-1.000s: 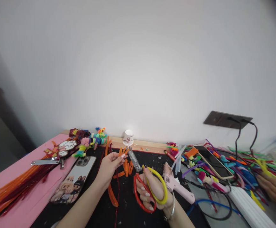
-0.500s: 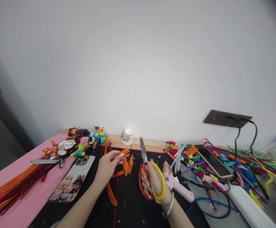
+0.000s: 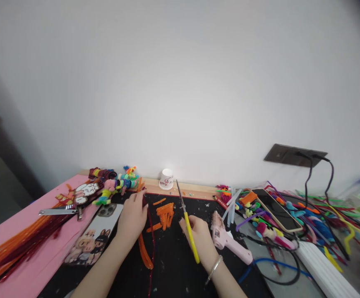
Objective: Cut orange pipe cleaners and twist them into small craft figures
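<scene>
In the head view, a cluster of short orange pieces (image 3: 166,214) lies on the black mat (image 3: 174,269) between the hands; these look already cut. To their left, long orange strips (image 3: 144,253) run from far to near, apparently uncut, beside a dark red strand (image 3: 153,240). The left hand (image 3: 133,214) is over the strips' far part; whether its grip is closed on them, I cannot tell. The right hand (image 3: 201,238) has its grip clamped on the scissors (image 3: 186,221), right of the pieces, blades pointing far, cutting nothing.
</scene>
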`<state>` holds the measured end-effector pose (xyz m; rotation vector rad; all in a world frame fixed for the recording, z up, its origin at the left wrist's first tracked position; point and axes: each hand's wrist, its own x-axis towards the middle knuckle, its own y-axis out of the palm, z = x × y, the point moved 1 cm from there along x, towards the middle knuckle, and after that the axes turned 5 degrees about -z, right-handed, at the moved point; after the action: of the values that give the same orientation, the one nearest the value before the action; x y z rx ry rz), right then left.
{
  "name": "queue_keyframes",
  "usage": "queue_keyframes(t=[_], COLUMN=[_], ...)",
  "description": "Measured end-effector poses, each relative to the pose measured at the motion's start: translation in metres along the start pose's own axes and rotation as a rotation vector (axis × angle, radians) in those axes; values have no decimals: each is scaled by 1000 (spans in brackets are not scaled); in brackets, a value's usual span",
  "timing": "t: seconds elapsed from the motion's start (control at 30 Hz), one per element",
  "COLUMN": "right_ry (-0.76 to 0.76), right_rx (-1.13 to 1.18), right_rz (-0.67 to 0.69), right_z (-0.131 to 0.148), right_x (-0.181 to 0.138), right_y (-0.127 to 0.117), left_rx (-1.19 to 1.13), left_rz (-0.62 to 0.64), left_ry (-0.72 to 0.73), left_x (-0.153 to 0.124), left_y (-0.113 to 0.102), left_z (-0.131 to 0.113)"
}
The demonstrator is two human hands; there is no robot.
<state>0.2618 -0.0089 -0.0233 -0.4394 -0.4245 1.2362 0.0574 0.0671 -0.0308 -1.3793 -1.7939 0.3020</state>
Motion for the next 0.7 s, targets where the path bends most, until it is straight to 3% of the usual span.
queue_keyframes(t=[0.23, 0.7], right_ry=[-60, -102], right_rx=[-209, -431], right_rz=[-75, -154], right_z=[1, -13], right_x=[2, 8], right_y=[-5, -8], left_rx=[86, 151], left_rz=[18, -4], left_ry=[-22, -32], left_x=[1, 13], left_y=[2, -15], left_z=[21, 14])
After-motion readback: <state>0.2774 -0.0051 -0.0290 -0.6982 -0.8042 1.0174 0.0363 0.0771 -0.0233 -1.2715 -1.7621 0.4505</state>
